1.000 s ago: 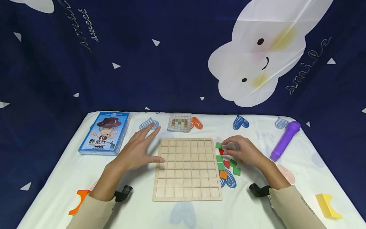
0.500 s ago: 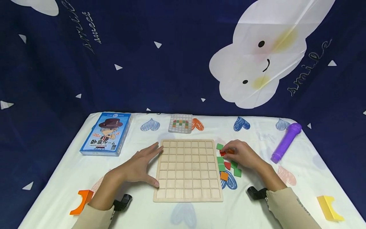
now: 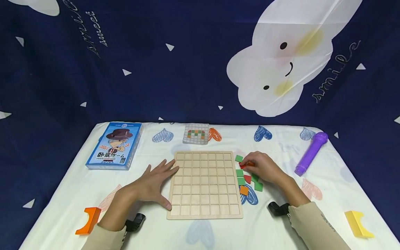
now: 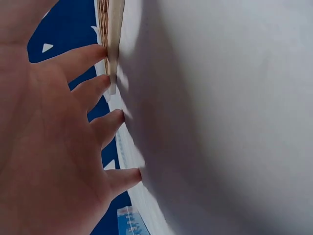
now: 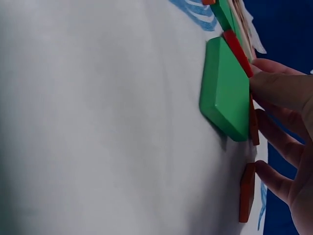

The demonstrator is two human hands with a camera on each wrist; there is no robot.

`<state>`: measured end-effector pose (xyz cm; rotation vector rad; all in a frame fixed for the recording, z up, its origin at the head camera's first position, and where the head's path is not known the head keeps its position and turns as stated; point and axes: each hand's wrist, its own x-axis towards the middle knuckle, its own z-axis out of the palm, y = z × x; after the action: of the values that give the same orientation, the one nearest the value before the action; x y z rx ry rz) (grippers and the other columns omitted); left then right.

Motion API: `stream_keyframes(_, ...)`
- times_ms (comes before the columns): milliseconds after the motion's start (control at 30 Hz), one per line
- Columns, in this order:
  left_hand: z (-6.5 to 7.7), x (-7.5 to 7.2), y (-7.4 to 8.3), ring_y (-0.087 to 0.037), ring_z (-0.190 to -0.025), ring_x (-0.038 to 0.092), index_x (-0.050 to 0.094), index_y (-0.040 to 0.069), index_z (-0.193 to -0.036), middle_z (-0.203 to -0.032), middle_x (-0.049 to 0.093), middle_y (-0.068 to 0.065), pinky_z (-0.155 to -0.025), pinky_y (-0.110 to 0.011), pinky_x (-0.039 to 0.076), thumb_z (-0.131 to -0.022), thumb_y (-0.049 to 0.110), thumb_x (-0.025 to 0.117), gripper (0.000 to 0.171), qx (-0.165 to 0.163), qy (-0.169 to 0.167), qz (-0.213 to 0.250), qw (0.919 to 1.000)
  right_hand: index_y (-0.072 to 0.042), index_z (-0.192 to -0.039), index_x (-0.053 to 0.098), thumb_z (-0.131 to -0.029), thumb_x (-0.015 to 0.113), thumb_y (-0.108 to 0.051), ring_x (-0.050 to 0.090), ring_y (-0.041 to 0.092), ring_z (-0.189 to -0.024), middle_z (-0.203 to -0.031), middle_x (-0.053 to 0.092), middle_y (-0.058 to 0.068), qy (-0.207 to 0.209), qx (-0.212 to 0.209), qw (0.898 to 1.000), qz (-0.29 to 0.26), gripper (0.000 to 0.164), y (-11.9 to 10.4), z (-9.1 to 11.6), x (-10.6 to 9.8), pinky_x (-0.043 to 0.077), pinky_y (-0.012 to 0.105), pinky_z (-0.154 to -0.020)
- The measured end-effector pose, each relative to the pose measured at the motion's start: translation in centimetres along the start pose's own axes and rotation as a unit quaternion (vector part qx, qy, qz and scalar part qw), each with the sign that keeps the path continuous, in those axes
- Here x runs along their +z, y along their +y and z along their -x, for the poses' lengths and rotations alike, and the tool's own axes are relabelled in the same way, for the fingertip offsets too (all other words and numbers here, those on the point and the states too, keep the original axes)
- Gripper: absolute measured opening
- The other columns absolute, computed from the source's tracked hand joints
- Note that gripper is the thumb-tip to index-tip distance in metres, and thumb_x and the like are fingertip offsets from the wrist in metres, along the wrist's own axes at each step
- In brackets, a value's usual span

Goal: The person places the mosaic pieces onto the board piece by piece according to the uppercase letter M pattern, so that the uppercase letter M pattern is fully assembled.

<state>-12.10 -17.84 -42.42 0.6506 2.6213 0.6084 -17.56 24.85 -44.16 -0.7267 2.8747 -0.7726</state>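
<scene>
A square wooden grid board (image 3: pixel 204 180) lies flat in the middle of the head view, its cells bare. Along its left edge my left hand (image 3: pixel 148 184) rests with fingers spread, index fingertip near the upper part and thumb near the lower corner. Right of the board, my right hand (image 3: pixel 265 167) pinches a small red tile (image 3: pixel 241 165) between thumb and index finger, low at the cloth. Around it lie green tiles (image 3: pixel 241 181), another red tile (image 3: pixel 247 179) and an orange tile (image 3: pixel 243 190). A thick green tile (image 5: pixel 227 90) stands large beside the thumb in the right wrist view.
Behind the board lies a pattern card (image 3: pixel 196 134) with a coloured grid. A blue game box (image 3: pixel 114 146) is at back left, a purple microphone-shaped toy (image 3: pixel 311 153) at right. An orange block (image 3: pixel 89 221) and a yellow block (image 3: pixel 358 224) flank the front.
My left hand has come down from above the board's upper left and spread along its left edge. My right hand stays at the red tile, its fingers slightly lower.
</scene>
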Motion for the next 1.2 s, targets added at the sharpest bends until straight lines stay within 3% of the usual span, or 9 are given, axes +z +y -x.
stream_keyframes(267, 0.2, 0.3, 0.1, -0.044, -0.160, 0.011, 0.035, 0.014, -0.159, -0.173, 0.016, -0.010, -0.118, -0.082, 0.004, -0.052, 0.062, 0.093, 0.131, -0.002, 0.006, -0.001, 1.0000, -0.018, -0.099, 0.078, -0.086, 0.080, -0.011, 0.070, 0.016, -0.098, -0.099, 0.077, -0.006, 0.028, -0.007, 1.000, -0.013, 0.015, -0.5, 0.0, -0.8, 0.057, 0.044, -0.095)
stream_keyframes(600, 0.1, 0.4, -0.1, -0.043, -0.160, 0.011, 0.035, 0.015, -0.159, -0.174, 0.016, -0.009, -0.118, -0.082, 0.005, -0.053, 0.063, 0.092, 0.130, 0.000, 0.010, -0.008, 0.9999, -0.014, -0.100, 0.079, -0.086, 0.080, -0.007, 0.072, 0.015, -0.099, -0.106, 0.075, -0.001, 0.023, -0.013, 0.996, -0.080, 0.015, -1.1, -0.5, -1.4, 0.061, 0.019, -0.086)
stream_keyframes(933, 0.1, 0.3, 0.0, -0.043, -0.160, 0.011, 0.036, 0.014, -0.159, -0.174, 0.016, -0.009, -0.119, -0.081, 0.005, -0.054, 0.060, 0.093, 0.128, -0.003, 0.005, -0.008, 0.9999, -0.010, -0.110, 0.079, -0.089, 0.076, -0.007, 0.072, 0.026, -0.112, -0.119, 0.077, 0.007, 0.006, -0.017, 0.996, -0.087, 0.021, -2.1, -1.5, -0.9, 0.063, 0.032, -0.088)
stream_keyframes(1200, 0.3, 0.3, 0.2, -0.042, -0.160, 0.011, 0.036, 0.013, -0.159, -0.174, 0.016, -0.009, -0.119, -0.081, 0.005, -0.054, 0.060, 0.093, 0.128, -0.001, 0.003, -0.007, 1.0000, -0.014, -0.114, 0.078, -0.094, 0.072, -0.011, 0.072, 0.023, -0.113, -0.123, 0.076, 0.005, -0.002, -0.031, 0.995, -0.090, 0.021, -3.7, -2.8, 0.2, 0.062, 0.027, -0.086)
